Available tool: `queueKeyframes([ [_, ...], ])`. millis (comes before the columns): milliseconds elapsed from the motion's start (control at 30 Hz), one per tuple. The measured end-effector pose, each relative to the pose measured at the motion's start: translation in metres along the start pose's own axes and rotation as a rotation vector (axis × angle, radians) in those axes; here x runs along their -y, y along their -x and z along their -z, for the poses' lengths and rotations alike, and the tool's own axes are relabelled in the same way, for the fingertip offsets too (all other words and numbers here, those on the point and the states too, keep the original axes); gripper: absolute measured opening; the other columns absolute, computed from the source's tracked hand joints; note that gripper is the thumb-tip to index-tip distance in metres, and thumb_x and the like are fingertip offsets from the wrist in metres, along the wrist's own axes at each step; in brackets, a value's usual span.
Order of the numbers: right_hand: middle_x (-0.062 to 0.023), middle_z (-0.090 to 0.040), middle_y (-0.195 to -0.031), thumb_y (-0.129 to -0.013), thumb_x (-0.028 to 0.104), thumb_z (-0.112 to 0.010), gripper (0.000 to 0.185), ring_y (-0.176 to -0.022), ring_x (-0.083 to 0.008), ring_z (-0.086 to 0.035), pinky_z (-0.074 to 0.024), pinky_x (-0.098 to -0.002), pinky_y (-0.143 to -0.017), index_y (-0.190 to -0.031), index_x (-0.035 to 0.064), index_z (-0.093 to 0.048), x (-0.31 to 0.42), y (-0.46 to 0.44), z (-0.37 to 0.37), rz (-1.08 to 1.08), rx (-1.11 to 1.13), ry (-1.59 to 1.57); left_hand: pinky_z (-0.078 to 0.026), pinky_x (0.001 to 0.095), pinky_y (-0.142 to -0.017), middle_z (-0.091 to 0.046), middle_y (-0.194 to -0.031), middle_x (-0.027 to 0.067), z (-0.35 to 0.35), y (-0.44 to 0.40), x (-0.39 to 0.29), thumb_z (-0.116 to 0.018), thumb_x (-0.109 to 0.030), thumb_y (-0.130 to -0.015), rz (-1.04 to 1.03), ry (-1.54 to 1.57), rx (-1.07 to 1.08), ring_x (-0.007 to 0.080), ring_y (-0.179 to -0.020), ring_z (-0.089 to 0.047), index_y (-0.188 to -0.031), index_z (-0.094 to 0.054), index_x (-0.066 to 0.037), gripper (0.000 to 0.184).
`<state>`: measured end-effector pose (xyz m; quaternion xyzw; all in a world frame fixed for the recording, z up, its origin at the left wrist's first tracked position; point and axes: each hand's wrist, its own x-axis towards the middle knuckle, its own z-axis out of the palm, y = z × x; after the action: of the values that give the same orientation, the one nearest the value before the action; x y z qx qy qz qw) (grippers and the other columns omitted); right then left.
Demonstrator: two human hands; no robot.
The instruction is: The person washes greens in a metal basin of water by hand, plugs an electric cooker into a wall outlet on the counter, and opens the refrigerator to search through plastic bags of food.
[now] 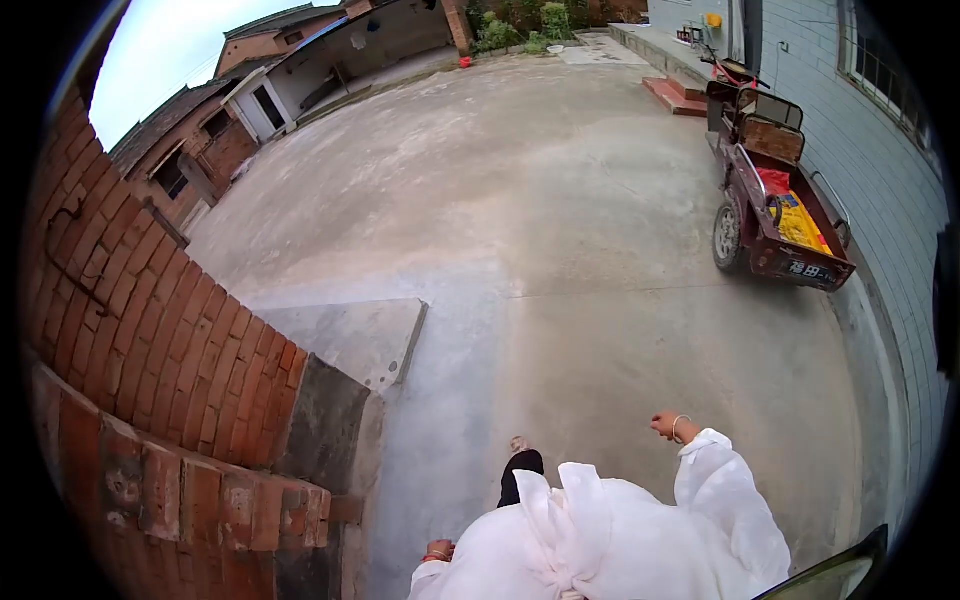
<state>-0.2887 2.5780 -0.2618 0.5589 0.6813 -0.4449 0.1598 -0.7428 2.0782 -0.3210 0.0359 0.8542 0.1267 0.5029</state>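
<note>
My right hand (666, 425), with a pale bracelet at the wrist, hangs over the concrete ground (600, 350) beyond the white sleeve (735, 495). Its fingers are curled in, and nothing shows in them. At the lower edge, my left hand (440, 549) wears a red band and is partly cut off from sight by the white top (630, 530); its fingers are too small to make out. Neither hand touches anything that I can see. Between them, one foot (519, 443) shows below a dark trouser leg (522, 478).
A brick wall (150, 320) with a ledge (200, 495) rises on the left, beside a concrete slab (350, 335). To the right, a three-wheeled cart (775, 210) carries yellow and red items near a tiled wall (870, 150). Red steps (675, 97) and buildings (210, 140) stand farther off.
</note>
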Motion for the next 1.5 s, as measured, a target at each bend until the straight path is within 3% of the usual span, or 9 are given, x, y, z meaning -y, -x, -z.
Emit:
queueKeyframes([
  [100, -0.0131, -0.063, -0.107, -0.083, 0.032, -0.055, 0.046, -0.097, -0.0227, -0.061, -0.0512, -0.0363, -0.079, -0.119, 0.0048, -0.056, 0.059, -0.097, 0.063, 0.22, -0.084, 0.365, -0.051, 0.0309, -0.061, -0.064, -0.088, 0.0083, 0.033, -0.061, -0.037, -0.056, -0.022, -0.085, 0.07, 0.13, 0.021, 0.0189, -0.079, -0.064, -0.105, -0.059, -0.004, 0.027],
  [200, -0.0109, -0.059, -0.117, -0.087, 0.042, -0.055, 0.053, -0.102, -0.0252, -0.059, -0.0481, -0.0469, -0.084, -0.128, 0.0094, -0.047, 0.127, -0.098, 0.109, 0.092, 0.123, -0.981, -0.051, 0.0314, -0.06, -0.063, -0.087, 0.0074, 0.084, -0.122, -0.1, -0.055, -0.023, -0.085, 0.107, 0.19, 0.05, 0.0189, -0.078, -0.064, -0.106, -0.059, -0.005, 0.028],
  [300, -0.0124, -0.058, -0.119, -0.091, 0.05, -0.042, 0.054, -0.107, -0.0255, -0.056, -0.0475, -0.043, -0.085, -0.126, 0.0106, -0.049, 0.095, -0.177, 0.058, -0.312, -0.472, -2.403, -0.051, 0.0319, -0.06, -0.063, -0.087, 0.0066, 0.133, -0.182, -0.185, -0.055, -0.024, -0.085, 0.077, 0.138, 0.112, 0.019, -0.076, -0.063, -0.106, -0.059, -0.006, 0.028],
  [733, -0.0059, -0.063, -0.11, -0.084, 0.043, -0.051, 0.04, -0.103, -0.0242, -0.06, -0.0488, -0.0379, -0.082, -0.112, 0.016, -0.06, 0.25, -0.464, 0.152, -0.353, 0.132, 0.072, -0.053, 0.0355, -0.061, -0.058, -0.096, 0.0101, 0.302, -0.408, -0.749, -0.049, -0.014, -0.086, -0.057, 0.477, 0.042, 0.0247, -0.075, -0.062, -0.113, -0.054, -0.006, 0.029],
  [833, -0.0043, -0.065, -0.108, -0.082, 0.042, -0.054, 0.037, -0.101, -0.0239, -0.061, -0.0491, -0.0367, -0.081, -0.109, 0.0172, -0.063, 0.265, -0.591, 0.226, -0.029, 0.174, 0.719, -0.054, 0.0392, -0.064, -0.064, -0.089, 0.0114, 0.313, -0.474, -0.83, -0.051, -0.013, -0.084, -0.314, -0.376, 0.096, 0.0288, -0.087, -0.065, -0.105, -0.059, -0.005, 0.024],
  [967, -0.0066, -0.061, -0.093, -0.084, 0.026, -0.053, 0.037, -0.082, -0.0206, -0.061, -0.0527, -0.034, -0.06, -0.118, 0.009, -0.055, 0.431, -0.691, 0.368, -0.349, -0.089, -0.712, -0.054, 0.0383, -0.064, -0.064, -0.088, 0.0115, 0.348, -0.494, -0.94, -0.051, -0.012, -0.083, -0.22, -0.378, 0.1, 0.028, -0.084, -0.065, -0.104, -0.06, -0.004, 0.024],
  [1100, -0.0105, -0.063, -0.101, -0.085, 0.025, -0.052, 0.039, -0.077, -0.0225, -0.063, -0.0547, -0.0357, -0.06, -0.119, 0.0066, -0.056, 0.541, -0.795, 0.515, 0.028, 0.036, -0.065, -0.054, 0.0373, -0.063, -0.064, -0.087, 0.0116, 0.36, -0.528, -1.093, -0.052, -0.012, -0.082, -0.205, -0.326, 0.097, 0.0272, -0.081, -0.065, -0.103, -0.06, -0.003, 0.024],
  [1367, -0.0211, -0.048, -0.126, -0.09, 0.023, -0.047, 0.044, -0.101, -0.0389, -0.059, -0.0504, -0.0514, -0.084, -0.127, -0.0001, -0.04, 0.597, -0.929, 0.724, -0.077, 0.084, -1.547, -0.053, 0.0354, -0.062, -0.065, -0.085, 0.0119, 0.385, -0.675, -1.419, -0.052, -0.01, -0.081, -0.274, -0.405, 0.101, 0.0256, -0.075, -0.065, -0.1, -0.062, -0.002, 0.023],
  [1500, -0.019, -0.052, -0.122, -0.088, 0.024, -0.049, 0.041, -0.1, -0.0363, -0.06, -0.0508, -0.0484, -0.083, -0.122, 0.0016, -0.044, 0.575, -0.994, 0.73, -0.435, 0.047, -0.477, -0.053, 0.0345, -0.061, -0.065, -0.084, 0.012, 0.422, -0.718, -1.61, -0.052, -0.01, -0.08, -0.32, -0.436, 0.102, 0.0248, -0.072, -0.065, -0.099, -0.062, -0.001, 0.023],
])
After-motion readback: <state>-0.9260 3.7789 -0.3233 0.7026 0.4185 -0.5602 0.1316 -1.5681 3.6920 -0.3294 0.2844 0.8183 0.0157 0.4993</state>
